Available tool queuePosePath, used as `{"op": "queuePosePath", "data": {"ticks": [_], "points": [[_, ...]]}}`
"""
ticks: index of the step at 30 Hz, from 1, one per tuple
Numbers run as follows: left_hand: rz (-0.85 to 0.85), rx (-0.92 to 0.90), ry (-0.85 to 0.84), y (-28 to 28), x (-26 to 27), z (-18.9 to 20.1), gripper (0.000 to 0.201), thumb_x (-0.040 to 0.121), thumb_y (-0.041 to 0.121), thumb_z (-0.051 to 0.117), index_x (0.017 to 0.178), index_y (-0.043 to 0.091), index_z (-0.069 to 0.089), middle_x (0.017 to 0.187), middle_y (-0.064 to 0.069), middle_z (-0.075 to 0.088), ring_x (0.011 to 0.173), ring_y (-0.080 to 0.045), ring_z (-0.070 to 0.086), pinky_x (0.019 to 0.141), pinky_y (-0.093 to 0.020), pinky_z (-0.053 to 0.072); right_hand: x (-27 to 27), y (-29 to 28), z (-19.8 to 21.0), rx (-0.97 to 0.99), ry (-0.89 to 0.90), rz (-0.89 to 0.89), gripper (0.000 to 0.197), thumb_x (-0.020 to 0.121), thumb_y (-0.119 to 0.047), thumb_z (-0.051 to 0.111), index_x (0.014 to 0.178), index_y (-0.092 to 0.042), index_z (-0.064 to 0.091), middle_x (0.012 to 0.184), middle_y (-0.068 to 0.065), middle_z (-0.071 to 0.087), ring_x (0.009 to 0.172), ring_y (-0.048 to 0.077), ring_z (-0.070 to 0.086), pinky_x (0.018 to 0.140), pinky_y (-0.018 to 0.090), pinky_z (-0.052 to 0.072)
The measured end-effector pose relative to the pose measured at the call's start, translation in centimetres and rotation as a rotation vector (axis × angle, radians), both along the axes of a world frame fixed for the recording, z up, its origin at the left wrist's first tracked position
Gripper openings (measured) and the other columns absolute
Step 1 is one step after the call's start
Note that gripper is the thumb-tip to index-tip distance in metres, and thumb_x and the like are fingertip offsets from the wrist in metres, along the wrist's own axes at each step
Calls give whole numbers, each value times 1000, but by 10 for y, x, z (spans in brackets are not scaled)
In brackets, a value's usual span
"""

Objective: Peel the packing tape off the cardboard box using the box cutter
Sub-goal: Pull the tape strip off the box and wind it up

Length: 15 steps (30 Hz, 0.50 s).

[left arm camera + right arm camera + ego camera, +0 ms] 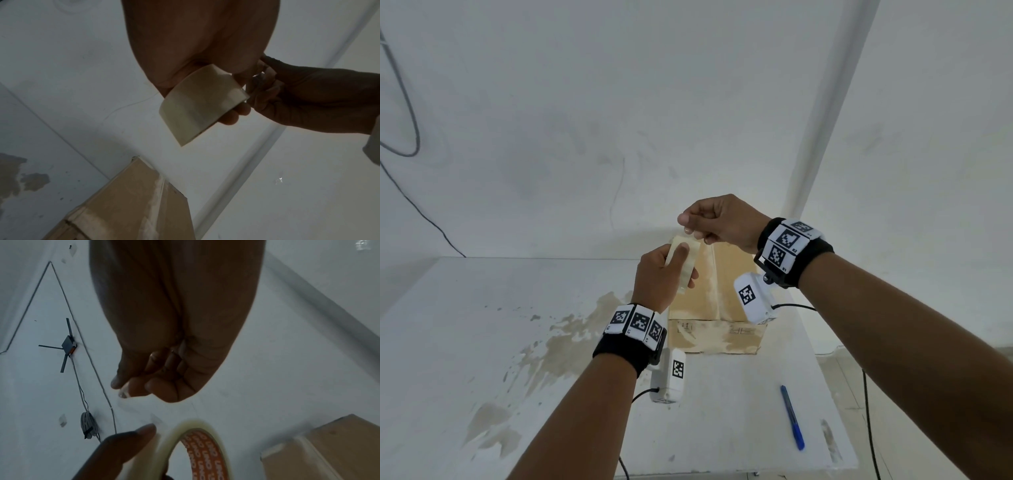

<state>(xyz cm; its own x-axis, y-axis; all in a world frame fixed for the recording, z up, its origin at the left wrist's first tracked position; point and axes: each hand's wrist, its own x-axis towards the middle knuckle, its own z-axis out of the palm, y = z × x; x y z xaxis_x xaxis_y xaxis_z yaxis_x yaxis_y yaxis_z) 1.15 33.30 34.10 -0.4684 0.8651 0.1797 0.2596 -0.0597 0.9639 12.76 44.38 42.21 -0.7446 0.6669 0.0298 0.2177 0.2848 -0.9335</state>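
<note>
Left hand (661, 274) grip wraps a roll of clear packing tape (683, 263), thumb laid across the outer face, roll held in the air above the cardboard box (717, 301); right hand (717, 219) grip pinches thumb to forefinger just above the roll, other fingers curled in; whether it has the tape's free end I cannot tell; roll core shows orange print in the right wrist view. Box lies flat on the white bench (482, 308), towards the far right, flaps shut, pale torn streaks along the centre seam and front edge. Blue box cutter (792, 417) lies on the bench near the right front edge, well apart from the box, touched by neither hand. Bench top is white, chipped and blotched with brown patches (571, 329) left of the box; behind it a scuffed white wall with a black cable (414, 205) running down the left side; a white vertical pipe or trim (822, 120) runs up the wall at right; right wrist view shows a small grey antenna device (68, 344) with a coiled cable (88, 423) fixed to the wall.
</note>
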Motion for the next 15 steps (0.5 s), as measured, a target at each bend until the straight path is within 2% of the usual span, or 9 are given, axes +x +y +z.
{"op": "queuePosePath", "data": {"ticks": [3,6,11,15], "points": [[7,-6,-19,0,0,2,36,102,29,50,81,7,69,61,-3,71,45,-13,62,50,-18,50,0,-1,-1,-16,27,15,26,91,-29,71,101,-5,71,82,-2,69,64,5,60,64,20,50],[8,-5,-2,1,1,2,36,102,29,49,82,7,69,61,-3,72,46,-13,63,49,-17,49,1,-3,-1,-14,20,18,22,90,-32,72,96,-11,72,85,-4,64,66,5,62,65,21,50],[24,18,-9,2,2,4,36,102,30,48,79,9,68,62,-4,72,49,-14,64,52,-19,51,0,-5,-1,-30,-1,19,19,90,-35,71,95,-17,72,85,-3,62,67,1,63,66,22,51],[35,22,-5,3,3,7,37,102,28,47,80,7,68,62,-3,72,49,-13,64,47,-15,45,-2,-6,-3,-16,-28,11,21,89,-38,72,95,-18,72,84,-5,63,67,0,63,67,22,51]]}}
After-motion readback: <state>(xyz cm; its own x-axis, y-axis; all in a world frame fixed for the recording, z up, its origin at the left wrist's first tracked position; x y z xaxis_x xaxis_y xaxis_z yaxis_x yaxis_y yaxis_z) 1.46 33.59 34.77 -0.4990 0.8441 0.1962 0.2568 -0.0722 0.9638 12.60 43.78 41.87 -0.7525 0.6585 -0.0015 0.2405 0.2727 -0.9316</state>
